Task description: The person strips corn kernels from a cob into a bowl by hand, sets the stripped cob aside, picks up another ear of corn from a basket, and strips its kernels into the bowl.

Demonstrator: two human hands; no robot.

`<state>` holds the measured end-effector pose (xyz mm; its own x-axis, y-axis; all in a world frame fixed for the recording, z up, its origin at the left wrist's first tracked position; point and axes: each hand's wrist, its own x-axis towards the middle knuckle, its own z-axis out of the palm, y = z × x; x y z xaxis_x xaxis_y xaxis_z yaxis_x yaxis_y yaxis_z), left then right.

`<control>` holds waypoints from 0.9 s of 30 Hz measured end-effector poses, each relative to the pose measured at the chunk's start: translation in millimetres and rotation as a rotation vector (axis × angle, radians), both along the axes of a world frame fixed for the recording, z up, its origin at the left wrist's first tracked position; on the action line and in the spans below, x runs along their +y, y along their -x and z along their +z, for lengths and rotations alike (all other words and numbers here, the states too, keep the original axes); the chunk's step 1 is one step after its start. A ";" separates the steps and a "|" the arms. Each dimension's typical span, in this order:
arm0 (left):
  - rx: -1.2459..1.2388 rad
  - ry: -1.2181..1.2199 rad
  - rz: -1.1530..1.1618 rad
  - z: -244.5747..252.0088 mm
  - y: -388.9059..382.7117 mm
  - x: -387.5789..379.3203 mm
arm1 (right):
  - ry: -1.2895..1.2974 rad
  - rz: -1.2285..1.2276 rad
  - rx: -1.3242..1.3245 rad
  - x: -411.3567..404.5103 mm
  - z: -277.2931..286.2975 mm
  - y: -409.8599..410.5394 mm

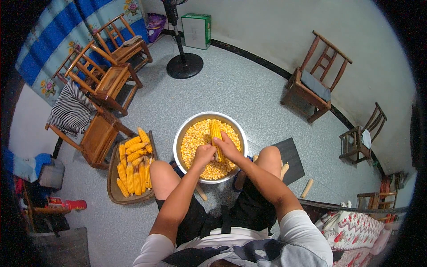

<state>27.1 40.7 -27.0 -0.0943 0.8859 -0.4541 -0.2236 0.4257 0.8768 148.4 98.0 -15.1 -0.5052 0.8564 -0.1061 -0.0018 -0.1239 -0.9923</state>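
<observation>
Over the basin, an ear of yellow corn stands tilted in my right hand, which is closed around its side. My left hand is curled against the lower part of the same ear, its thumb side touching the kernels; its fingertips are hidden. Below both hands, a round steel basin on the floor between my legs holds loose yellow corn kernels. Beside my left knee, a shallow woven basket carries several whole ears of corn.
Bare cobs lie on the floor, one to the right and another below the basin. A dark mat lies near my right knee. Wooden chairs line the left; another chair stands right. A fan base stands ahead.
</observation>
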 end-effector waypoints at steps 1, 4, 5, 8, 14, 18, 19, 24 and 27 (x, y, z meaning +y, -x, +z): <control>0.017 -0.008 0.005 -1.7 -0.1 0.4 | -0.027 -0.005 -0.012 -0.5 -0.2 -0.5; 0.108 -0.004 0.008 -4.1 -2.1 0.5 | -0.014 0.000 -0.018 0.6 -5.1 -2.0; 0.122 -0.022 0.046 -4.0 -4.7 0.3 | -0.001 0.003 -0.019 1.4 -7.8 -1.5; 0.146 -0.014 0.137 -0.4 -7.6 1.0 | -0.007 -0.035 -0.079 5.6 -16.1 -1.3; -0.070 0.030 0.191 9.7 -8.4 0.7 | 0.319 -0.002 0.260 15.8 -22.8 -2.9; -0.129 0.057 0.104 16.1 -7.6 -1.1 | 0.468 -0.083 0.290 16.0 -17.3 -4.0; -0.117 0.055 0.113 16.9 -7.9 -1.6 | 0.498 -0.076 0.324 15.6 -15.3 -4.2; -0.223 0.047 0.067 14.5 -4.6 -2.8 | 0.459 -0.065 0.269 13.2 -8.4 -4.6; -0.289 0.046 0.108 10.9 -3.8 -5.6 | 0.320 -0.042 0.184 10.8 -8.2 -1.3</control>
